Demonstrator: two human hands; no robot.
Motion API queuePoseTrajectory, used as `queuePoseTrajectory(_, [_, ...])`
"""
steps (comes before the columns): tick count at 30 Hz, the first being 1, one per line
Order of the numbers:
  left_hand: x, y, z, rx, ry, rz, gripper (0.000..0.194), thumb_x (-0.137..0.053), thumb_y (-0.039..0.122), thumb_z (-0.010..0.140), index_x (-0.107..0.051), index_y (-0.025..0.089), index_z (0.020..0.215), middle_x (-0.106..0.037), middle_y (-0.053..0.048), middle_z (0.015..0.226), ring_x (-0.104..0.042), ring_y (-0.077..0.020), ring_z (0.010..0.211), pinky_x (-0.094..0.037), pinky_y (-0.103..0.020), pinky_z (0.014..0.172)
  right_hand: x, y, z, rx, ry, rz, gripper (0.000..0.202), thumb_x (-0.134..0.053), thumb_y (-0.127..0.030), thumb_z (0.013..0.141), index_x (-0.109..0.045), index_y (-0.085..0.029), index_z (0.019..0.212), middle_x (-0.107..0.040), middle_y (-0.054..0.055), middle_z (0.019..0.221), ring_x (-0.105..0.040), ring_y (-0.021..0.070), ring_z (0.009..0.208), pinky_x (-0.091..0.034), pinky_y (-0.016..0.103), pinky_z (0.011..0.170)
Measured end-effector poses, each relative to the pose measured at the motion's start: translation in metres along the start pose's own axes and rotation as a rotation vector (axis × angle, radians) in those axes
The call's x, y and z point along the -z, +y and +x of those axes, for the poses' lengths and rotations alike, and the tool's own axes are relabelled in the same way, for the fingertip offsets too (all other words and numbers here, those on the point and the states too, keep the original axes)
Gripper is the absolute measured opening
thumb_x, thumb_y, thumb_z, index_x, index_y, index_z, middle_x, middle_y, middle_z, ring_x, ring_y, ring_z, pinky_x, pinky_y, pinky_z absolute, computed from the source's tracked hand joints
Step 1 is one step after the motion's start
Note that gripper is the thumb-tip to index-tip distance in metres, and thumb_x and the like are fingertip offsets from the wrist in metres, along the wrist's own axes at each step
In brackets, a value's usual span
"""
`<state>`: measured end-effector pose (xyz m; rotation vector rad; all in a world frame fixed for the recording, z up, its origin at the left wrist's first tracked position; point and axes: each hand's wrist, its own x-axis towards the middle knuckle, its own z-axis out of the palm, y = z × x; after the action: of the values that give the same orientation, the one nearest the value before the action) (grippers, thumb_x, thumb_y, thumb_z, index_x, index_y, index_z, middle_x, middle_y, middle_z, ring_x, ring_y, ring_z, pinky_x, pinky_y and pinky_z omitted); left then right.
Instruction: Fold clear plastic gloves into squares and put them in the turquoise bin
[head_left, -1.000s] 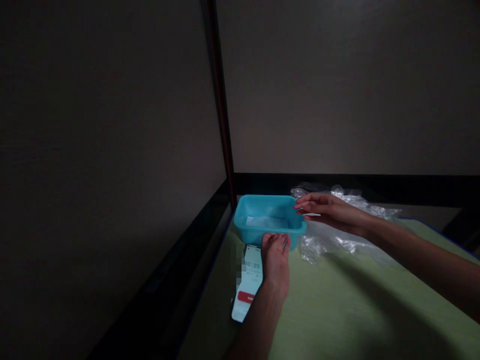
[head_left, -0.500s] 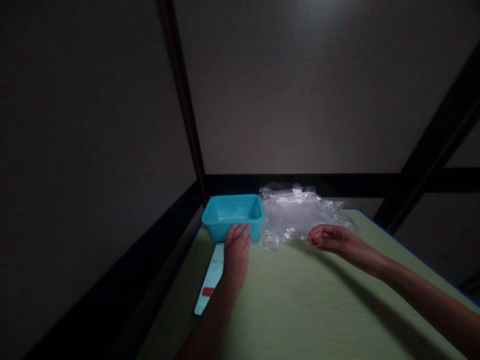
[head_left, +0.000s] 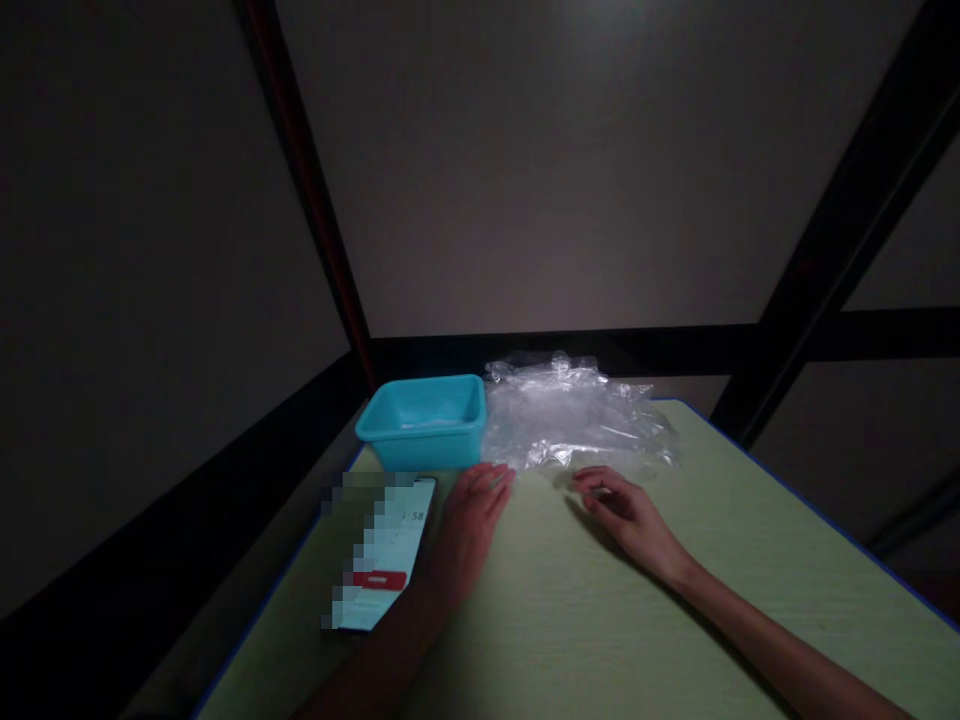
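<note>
My left hand (head_left: 471,520) is just in front of the blue plastic basin (head_left: 427,447), between the phone and the near edge of the clear plastic bags (head_left: 570,415). Its fingers are stretched forward, and nothing shows in them. Close to the front edge of the crumpled bags, my right hand (head_left: 630,520) hovers low over the table with its fingers loosely bent and the thumb apart. I see nothing held in it. Inside the basin is a pale patch, too dim to name.
A phone (head_left: 394,545) with a lit timer screen lies at the left, partly blurred out by blocks. The pale green table (head_left: 570,630) has a blue edge. Dark-framed grey wall panels (head_left: 540,200) stand behind and to the left.
The view has shifted, so basin and bags sit further left. My right hand has come down and left, nearer my left hand, its fingers loosening. My left hand has moved right of the basin's front.
</note>
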<state>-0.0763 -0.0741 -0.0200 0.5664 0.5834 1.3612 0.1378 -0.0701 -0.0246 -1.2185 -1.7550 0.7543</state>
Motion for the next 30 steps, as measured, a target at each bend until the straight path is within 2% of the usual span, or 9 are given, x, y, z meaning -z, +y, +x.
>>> queuePoseTrajectory(4, [-0.016, -0.016, -0.014, 0.158, -0.057, 0.109, 0.014, -0.062, 0.008, 0.067, -0.062, 0.014, 0.079, -0.067, -0.011, 0.097, -0.059, -0.0262, 0.105, -0.032, -0.041, 0.104, -0.003, 0.002, -0.006, 0.07, 0.011, -0.166, 0.018, -0.052, -0.026, 0.076, -0.061, -0.022, 0.092, -0.058, 0.01, 0.113, -0.049, 0.0258, 0.11, -0.035, 0.045, 0.097])
queuePoseTrajectory(8, [-0.023, -0.019, -0.019, 0.22, -0.041, 0.181, 0.011, -0.066, 0.009, 0.066, -0.064, 0.014, 0.075, -0.068, -0.012, 0.095, -0.062, -0.0265, 0.1, -0.036, -0.041, 0.1, -0.006, 0.002, -0.009, 0.082, -0.011, -0.311, 0.028, -0.054, -0.025, 0.078, -0.063, -0.02, 0.104, -0.056, 0.013, 0.119, -0.044, 0.03, 0.115, -0.031, 0.051, 0.098])
queuePoseTrajectory(12, [-0.019, -0.016, -0.016, 0.265, -0.048, 0.173, 0.009, -0.062, 0.008, 0.068, -0.065, 0.013, 0.074, -0.067, -0.012, 0.095, -0.062, -0.0265, 0.1, -0.036, -0.04, 0.1, -0.007, 0.001, -0.008, 0.089, -0.065, -0.407, 0.035, -0.053, -0.026, 0.079, -0.061, -0.019, 0.112, -0.057, 0.014, 0.12, -0.044, 0.0316, 0.114, -0.033, 0.052, 0.095])
queuePoseTrajectory(16, [-0.015, -0.016, -0.013, 0.3, -0.078, 0.148, 0.012, -0.056, 0.006, 0.072, -0.065, 0.013, 0.076, -0.067, -0.012, 0.097, -0.061, -0.0255, 0.102, -0.033, -0.039, 0.103, -0.007, 0.0, -0.008, 0.132, -0.143, -0.542, 0.037, -0.05, -0.026, 0.083, -0.057, -0.02, 0.119, -0.057, 0.013, 0.121, -0.046, 0.0285, 0.113, -0.034, 0.048, 0.095])
queuePoseTrajectory(21, [-0.013, -0.018, -0.012, 0.309, -0.121, 0.148, 0.018, -0.054, 0.005, 0.07, -0.067, 0.013, 0.079, -0.067, -0.011, 0.098, -0.061, -0.0245, 0.101, -0.034, -0.038, 0.103, -0.006, 0.003, -0.01, 0.129, -0.085, -0.626, 0.035, -0.049, -0.027, 0.085, -0.059, -0.019, 0.117, -0.058, 0.015, 0.118, -0.047, 0.0288, 0.113, -0.036, 0.046, 0.095])
queuePoseTrajectory(25, [-0.009, -0.019, -0.011, 0.304, -0.152, 0.154, 0.018, -0.055, 0.007, 0.071, -0.067, 0.014, 0.082, -0.066, -0.01, 0.101, -0.06, -0.0239, 0.102, -0.032, -0.039, 0.104, -0.007, 0.003, -0.011, 0.093, -0.076, -0.711, 0.039, -0.048, -0.033, 0.086, -0.056, -0.02, 0.122, -0.056, 0.016, 0.123, -0.046, 0.0329, 0.115, -0.031, 0.056, 0.096])
queuePoseTrajectory(27, [-0.007, -0.019, -0.01, 0.313, -0.19, 0.151, 0.019, -0.056, 0.008, 0.07, -0.067, 0.014, 0.084, -0.066, -0.009, 0.102, -0.059, -0.0233, 0.103, -0.03, -0.039, 0.105, -0.007, 0.001, -0.01, 0.077, -0.112, -0.703, 0.041, -0.046, -0.035, 0.088, -0.052, -0.022, 0.126, -0.054, 0.014, 0.128, -0.042, 0.0334, 0.121, -0.026, 0.061, 0.097])
queuePoseTrajectory(30, [-0.004, -0.018, -0.01, 0.312, -0.236, 0.135, 0.02, -0.058, 0.009, 0.069, -0.066, 0.014, 0.087, -0.065, -0.008, 0.103, -0.058, -0.0228, 0.105, -0.028, -0.039, 0.106, -0.008, -0.003, -0.009, 0.063, -0.184, -0.648, 0.043, -0.044, -0.036, 0.089, -0.046, -0.022, 0.131, -0.05, 0.012, 0.133, -0.037, 0.0307, 0.126, -0.02, 0.062, 0.101])
